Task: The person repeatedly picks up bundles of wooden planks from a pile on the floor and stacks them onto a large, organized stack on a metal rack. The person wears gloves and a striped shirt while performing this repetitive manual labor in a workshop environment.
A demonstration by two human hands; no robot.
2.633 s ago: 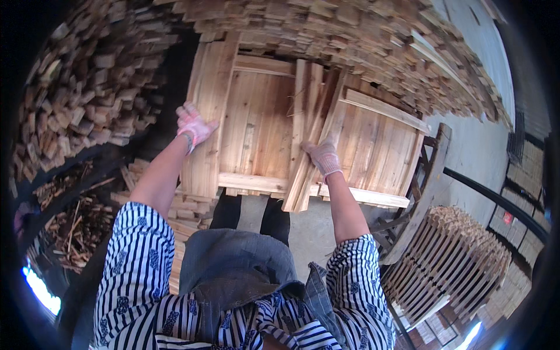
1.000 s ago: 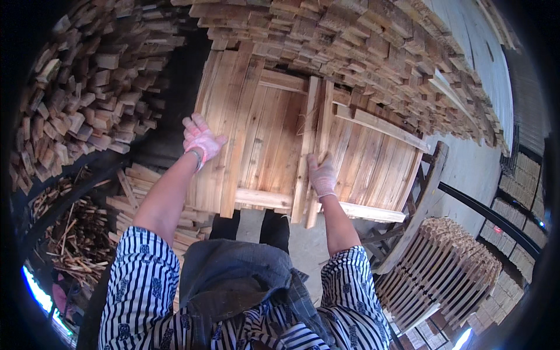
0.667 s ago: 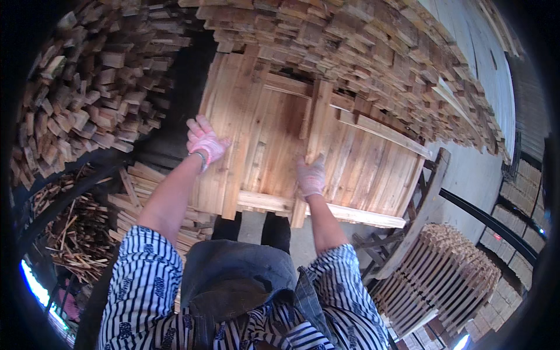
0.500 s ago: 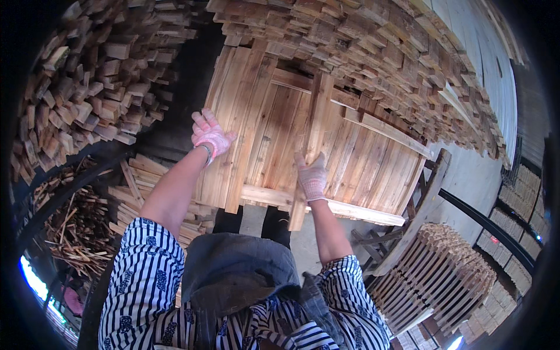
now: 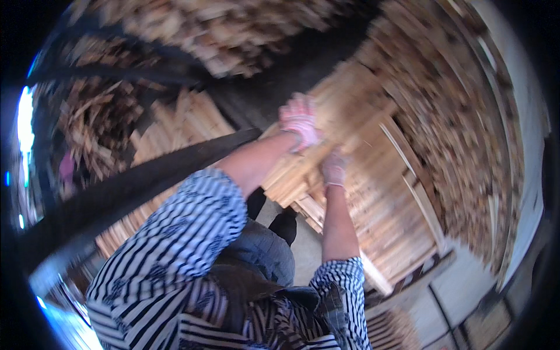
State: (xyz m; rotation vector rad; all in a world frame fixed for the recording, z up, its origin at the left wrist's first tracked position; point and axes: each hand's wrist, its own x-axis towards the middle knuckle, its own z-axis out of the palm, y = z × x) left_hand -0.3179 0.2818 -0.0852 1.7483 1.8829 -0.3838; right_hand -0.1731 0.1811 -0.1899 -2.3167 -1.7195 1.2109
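Several long light-brown boards [image 5: 385, 192] lie side by side as a flat panel in front of me. My left hand [image 5: 299, 122], in a pink and white knitted glove, lies at the panel's left edge with its fingers stretched out. My right hand [image 5: 334, 168], gloved the same way, rests on the boards to the right of it and lower. Motion blurs its fingers, so its grip cannot be made out. A pale strip of wood [image 5: 376, 274] runs along the panel's near edge.
Stacked wood [image 5: 449, 116] rises along the panel's far right side. Another woodpile [image 5: 221, 35] stands at the far left. A dark beam [image 5: 157, 169] crosses at left, with loose scraps [image 5: 99, 128] and boards [image 5: 181, 122] beyond. Slatted wood stacks [image 5: 391, 329] sit at lower right.
My view has swung left, so the panel now appears tilted and farther right. My hands are closer together. The loose board that lay under my right hand no longer stands out separately.
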